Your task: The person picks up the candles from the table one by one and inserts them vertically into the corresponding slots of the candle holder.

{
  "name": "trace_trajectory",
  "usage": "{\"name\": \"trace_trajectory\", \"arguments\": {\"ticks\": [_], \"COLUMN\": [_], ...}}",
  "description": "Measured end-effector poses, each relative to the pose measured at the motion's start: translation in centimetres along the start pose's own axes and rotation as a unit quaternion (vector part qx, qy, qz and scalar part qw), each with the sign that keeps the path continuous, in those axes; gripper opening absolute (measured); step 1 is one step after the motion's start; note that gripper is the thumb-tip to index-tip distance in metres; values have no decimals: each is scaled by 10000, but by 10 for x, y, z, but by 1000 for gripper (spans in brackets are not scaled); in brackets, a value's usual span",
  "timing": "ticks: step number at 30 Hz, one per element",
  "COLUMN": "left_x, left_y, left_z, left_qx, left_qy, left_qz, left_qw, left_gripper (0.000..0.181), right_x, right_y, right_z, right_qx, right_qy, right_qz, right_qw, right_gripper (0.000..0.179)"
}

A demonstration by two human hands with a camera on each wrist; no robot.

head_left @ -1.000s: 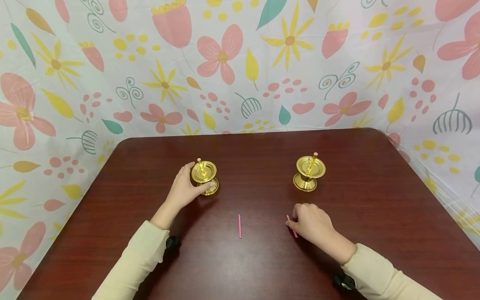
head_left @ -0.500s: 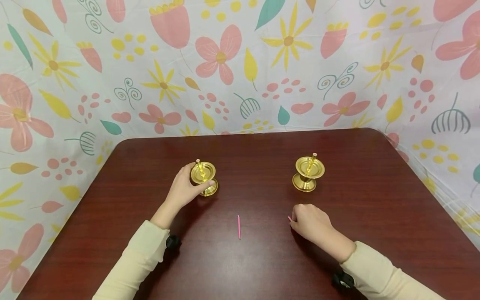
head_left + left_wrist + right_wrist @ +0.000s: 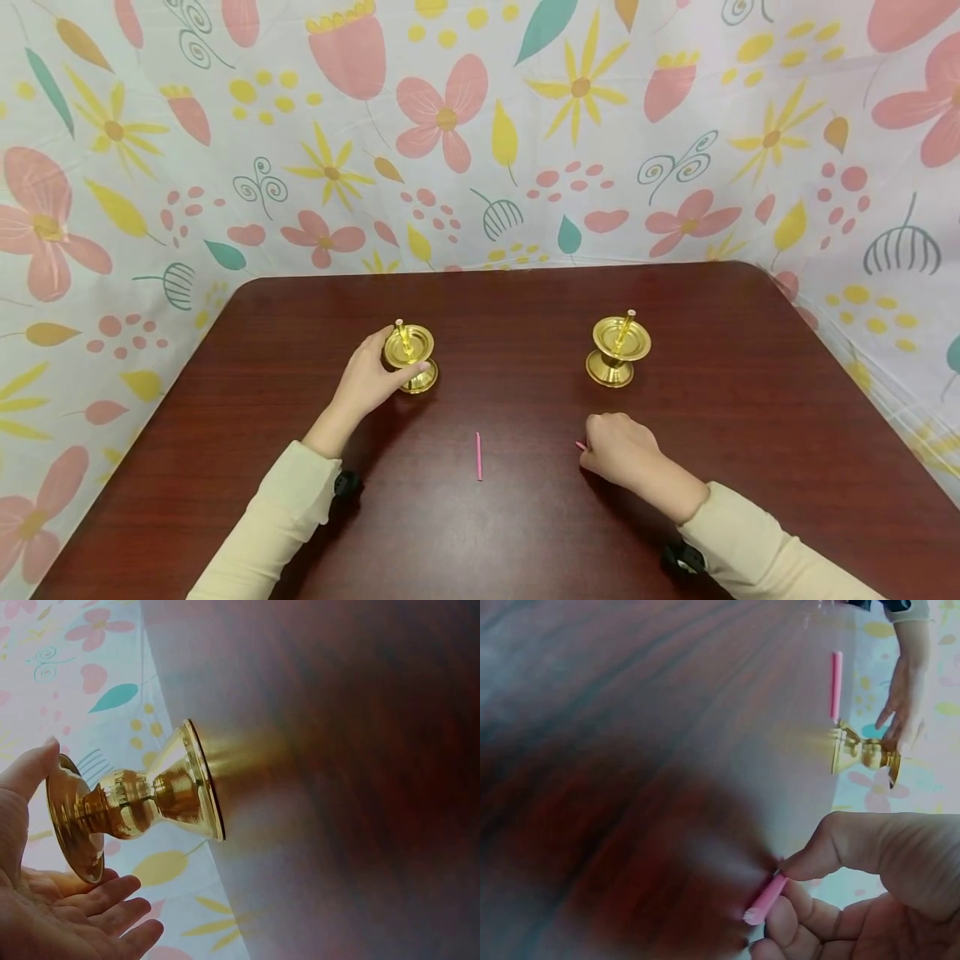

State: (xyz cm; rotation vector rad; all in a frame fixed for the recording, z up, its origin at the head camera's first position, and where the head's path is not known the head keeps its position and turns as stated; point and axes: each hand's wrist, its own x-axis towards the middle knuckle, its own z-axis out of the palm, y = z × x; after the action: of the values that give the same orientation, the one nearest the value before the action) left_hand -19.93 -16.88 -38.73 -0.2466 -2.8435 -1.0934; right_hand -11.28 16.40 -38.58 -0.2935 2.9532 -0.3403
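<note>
At the left of the table stands a brass candle holder (image 3: pixel 418 382), with a round dish, a flared foot and an upright central tube. My left hand (image 3: pixel 365 372) holds its dish at the rim, thumb on one side and fingers on the other, as the left wrist view shows. Lower right, my right hand (image 3: pixel 621 448) pinches a thin pink candle (image 3: pixel 766 900) between thumb and fingers, low over the tabletop. Only the candle's tip shows in the head view. A second pink candle (image 3: pixel 479 457) lies between the hands.
Another matching brass candle holder (image 3: pixel 611 372) stands beyond my right hand. The dark wooden table (image 3: pixel 510 350) ends at the back against a flower-printed cloth (image 3: pixel 442 200). Black wrist cameras are strapped below both cuffs.
My right thumb and fingers have closed round the pink candle and turned it, so less of it shows. My left hand stays at the candle holder; the other candle has not moved.
</note>
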Motion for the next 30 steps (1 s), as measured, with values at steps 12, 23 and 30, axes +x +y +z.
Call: {"name": "trace_trajectory", "arguments": {"ticks": [12, 23, 30], "left_x": [0, 0, 0], "left_y": [2, 0, 0], "left_z": [-2, -1, -1], "left_qx": [21, 95, 48], "left_qy": [-57, -34, 93], "left_qz": [11, 164, 186], "left_qw": [10000, 9998, 9998], "left_gripper": [89, 89, 87], "right_x": [0, 1, 7], "right_y": [4, 7, 9], "right_z": [1, -3, -8], "right_qx": [420, 886, 1357], "right_qy": [639, 665, 861], "right_qz": [-239, -416, -592], "right_qw": [9968, 9930, 9852], "right_gripper": [20, 9, 8]}}
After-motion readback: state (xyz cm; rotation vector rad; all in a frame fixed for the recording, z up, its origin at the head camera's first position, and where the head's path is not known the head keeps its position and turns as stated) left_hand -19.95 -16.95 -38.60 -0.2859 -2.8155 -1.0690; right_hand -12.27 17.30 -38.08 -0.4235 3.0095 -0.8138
